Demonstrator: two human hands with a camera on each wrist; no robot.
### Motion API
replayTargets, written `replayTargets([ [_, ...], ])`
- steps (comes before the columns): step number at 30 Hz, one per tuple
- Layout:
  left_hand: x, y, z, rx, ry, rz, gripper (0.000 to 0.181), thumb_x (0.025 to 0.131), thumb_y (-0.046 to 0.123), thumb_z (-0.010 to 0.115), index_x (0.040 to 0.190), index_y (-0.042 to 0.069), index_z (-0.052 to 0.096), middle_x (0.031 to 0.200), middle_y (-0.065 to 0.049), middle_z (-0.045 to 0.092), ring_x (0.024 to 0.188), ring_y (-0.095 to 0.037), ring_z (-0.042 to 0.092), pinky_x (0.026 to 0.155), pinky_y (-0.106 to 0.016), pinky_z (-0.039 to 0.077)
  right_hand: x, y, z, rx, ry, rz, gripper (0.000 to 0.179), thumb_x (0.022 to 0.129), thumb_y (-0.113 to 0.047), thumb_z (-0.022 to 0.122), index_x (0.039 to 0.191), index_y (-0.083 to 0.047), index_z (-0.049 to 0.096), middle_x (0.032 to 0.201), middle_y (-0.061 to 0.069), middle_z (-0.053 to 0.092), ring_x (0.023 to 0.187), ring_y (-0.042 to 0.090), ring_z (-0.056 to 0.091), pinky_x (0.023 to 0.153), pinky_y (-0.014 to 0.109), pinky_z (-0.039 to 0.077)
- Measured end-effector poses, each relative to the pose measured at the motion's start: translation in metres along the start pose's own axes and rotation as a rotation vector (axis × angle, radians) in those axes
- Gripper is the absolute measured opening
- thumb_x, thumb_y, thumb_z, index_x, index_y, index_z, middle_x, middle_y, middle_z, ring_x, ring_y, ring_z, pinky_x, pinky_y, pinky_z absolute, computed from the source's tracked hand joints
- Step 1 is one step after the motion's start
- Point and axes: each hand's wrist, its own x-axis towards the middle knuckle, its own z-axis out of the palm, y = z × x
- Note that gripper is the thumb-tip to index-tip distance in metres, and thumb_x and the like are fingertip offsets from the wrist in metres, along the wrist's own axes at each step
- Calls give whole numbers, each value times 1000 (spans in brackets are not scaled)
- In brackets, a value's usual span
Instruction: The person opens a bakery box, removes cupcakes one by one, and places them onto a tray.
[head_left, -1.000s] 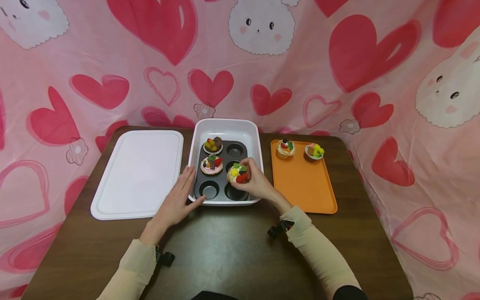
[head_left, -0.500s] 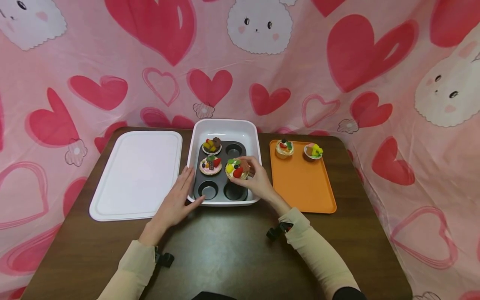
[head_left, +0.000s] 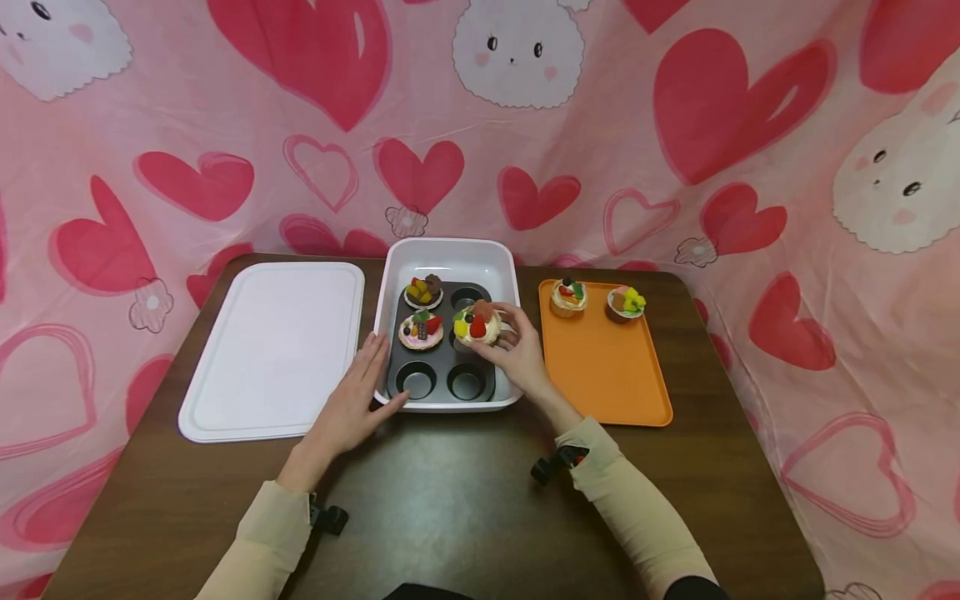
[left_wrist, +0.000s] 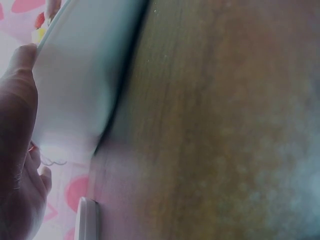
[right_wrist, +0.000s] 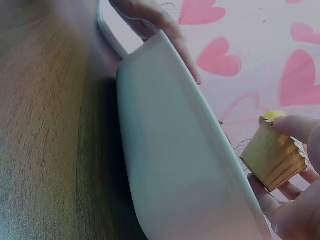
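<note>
My right grip pinched the cupcake above the middle right cup of the pan; slow, level lowering seemed best (the toppings looked easily knocked). My left grip, straight-fingered, touched the tub.

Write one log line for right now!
right hand: holds cupcake over pan | left hand: at tub | pan: inside tub

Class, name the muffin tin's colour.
Dark grey; the muffin tin shows best in the head view.
</note>
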Motion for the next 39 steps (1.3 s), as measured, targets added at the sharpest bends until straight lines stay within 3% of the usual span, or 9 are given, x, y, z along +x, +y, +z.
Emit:
replayTargets([
  [8,0,0,-1,5,-7,-4,102,101,48,76,175,4,23,187,-12,15,174,-37,13,134,-67,29,0,-2,-1,29,-11,68,67,94,-2,85,153,-4,53,156,22,58,138,46,65,122,51,51],
  [24,0,0,-2,-4,-16,-4,101,101,49,76,175,3,23,187,-11,13,174,-37,12,134,-67,28,-3,-5,-8,81,-20,54,66,95,1,82,154,-3,52,158,21,58,140,46,64,118,50,54],
  [39,2,1,-3,-7,-21,-2,101,101,49,75,174,2,24,187,-12,14,174,-37,12,134,-67,27,-14,-9,-30,115,-27,46,67,97,3,78,157,-2,48,165,23,53,149,49,57,121,52,51],
])
